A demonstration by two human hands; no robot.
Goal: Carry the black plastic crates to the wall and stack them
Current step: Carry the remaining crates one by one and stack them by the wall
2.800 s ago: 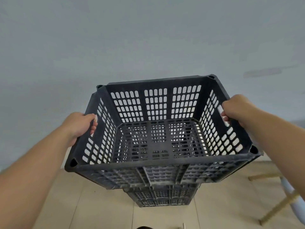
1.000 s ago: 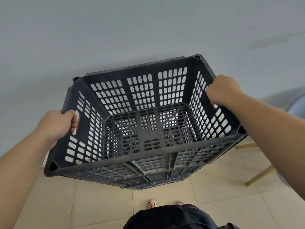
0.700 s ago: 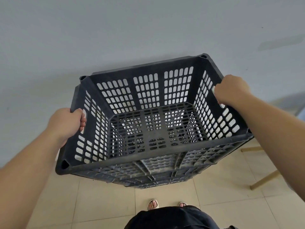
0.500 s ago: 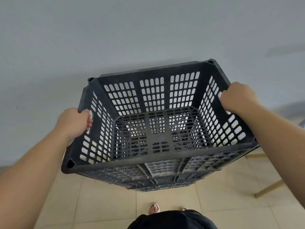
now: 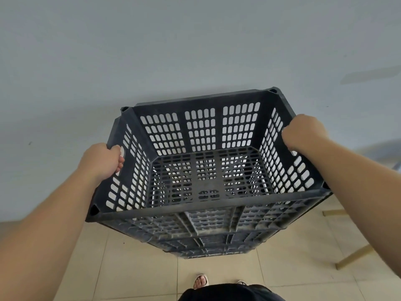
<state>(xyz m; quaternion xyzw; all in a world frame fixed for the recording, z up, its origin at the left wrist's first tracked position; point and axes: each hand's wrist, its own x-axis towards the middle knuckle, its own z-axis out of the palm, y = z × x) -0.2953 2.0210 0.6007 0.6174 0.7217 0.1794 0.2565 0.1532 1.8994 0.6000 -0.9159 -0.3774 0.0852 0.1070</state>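
Crate (image 5: 206, 193) hangs by the wall (image 5: 195, 51), our left grip (image 5: 101, 161) and right grip (image 5: 303, 133) each curled round a side handle, directly over the stacked crates (image 5: 206, 248); we judge carrying done, seating and letting go left.

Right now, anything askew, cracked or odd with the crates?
Nothing stands out. The top crate is empty with no visible breaks, gripped at its sides by the left hand and right hand, and roughly lined up over the crates below. Only oddity: a grey smear on the wall, upper right.
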